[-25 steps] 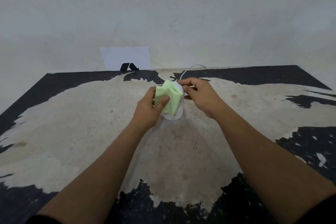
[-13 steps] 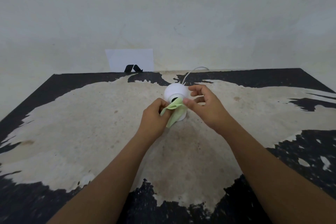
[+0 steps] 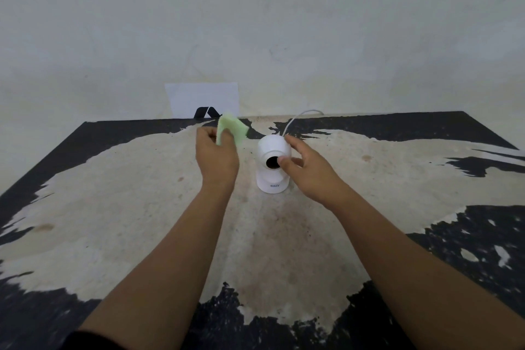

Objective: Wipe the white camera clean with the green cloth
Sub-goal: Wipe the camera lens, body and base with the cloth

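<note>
The white camera (image 3: 272, 176) stands upright mid-table, its round head and dark lens facing me. My right hand (image 3: 305, 169) rests on the right side of the camera's head, thumb beside the lens, fingers spread behind. My left hand (image 3: 216, 158) is to the left of the camera, apart from it, fingers closed on the green cloth (image 3: 232, 129), which sticks up above the hand. A white cable (image 3: 295, 119) runs from the camera's back toward the wall.
The worn table (image 3: 142, 221) has black paint peeling from a pale surface. A white sheet of paper (image 3: 203, 98) with a black mark leans against the wall behind the table. The wall stands close behind the far edge.
My left hand has carried the green cloth off the camera, up and to the left. My right hand let go of the cloth and now rests on the camera's head.
</note>
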The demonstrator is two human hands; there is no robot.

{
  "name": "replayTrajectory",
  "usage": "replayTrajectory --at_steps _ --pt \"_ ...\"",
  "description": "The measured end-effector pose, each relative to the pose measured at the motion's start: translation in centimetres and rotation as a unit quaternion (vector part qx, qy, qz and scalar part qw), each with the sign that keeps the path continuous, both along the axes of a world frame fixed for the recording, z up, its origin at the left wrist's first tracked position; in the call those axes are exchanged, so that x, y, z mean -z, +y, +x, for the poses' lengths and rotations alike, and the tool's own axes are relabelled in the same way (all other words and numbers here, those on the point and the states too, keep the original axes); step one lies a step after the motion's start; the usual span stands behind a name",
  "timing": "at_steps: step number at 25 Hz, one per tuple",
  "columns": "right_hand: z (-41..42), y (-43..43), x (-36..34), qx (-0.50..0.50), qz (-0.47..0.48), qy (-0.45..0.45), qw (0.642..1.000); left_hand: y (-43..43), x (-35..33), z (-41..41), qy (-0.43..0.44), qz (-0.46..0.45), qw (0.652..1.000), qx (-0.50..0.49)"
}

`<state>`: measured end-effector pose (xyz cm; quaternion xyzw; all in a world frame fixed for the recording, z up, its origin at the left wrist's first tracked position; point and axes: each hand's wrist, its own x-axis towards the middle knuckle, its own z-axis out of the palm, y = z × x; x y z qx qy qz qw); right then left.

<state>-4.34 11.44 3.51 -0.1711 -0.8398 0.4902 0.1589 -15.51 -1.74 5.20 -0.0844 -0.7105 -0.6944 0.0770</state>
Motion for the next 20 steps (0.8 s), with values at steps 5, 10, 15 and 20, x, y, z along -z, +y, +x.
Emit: replayTrajectory --at_steps 5,10,15,20 --pt "-0.3 0.1 0.8 -0.01 -0.006 0.01 1.0 0.9 1.5 1.2 0.035 -0.074 0.991 0.11" --pt "-0.2 0.5 0.7 -0.02 -0.043 0.02 0.999 1.2 3.4 2.3 0.113 -0.149 0.948 0.259" --pt "0.0 0.7 0.6 -0.019 -0.036 0.023 0.999 2.3 1.2 0.5 0.105 -0.193 0.926 0.307" --pt "-0.6 0.1 0.8 0.041 -0.011 0.043 0.998 3.6 -0.5 -1.1 -0.125 -0.097 0.912 0.379"
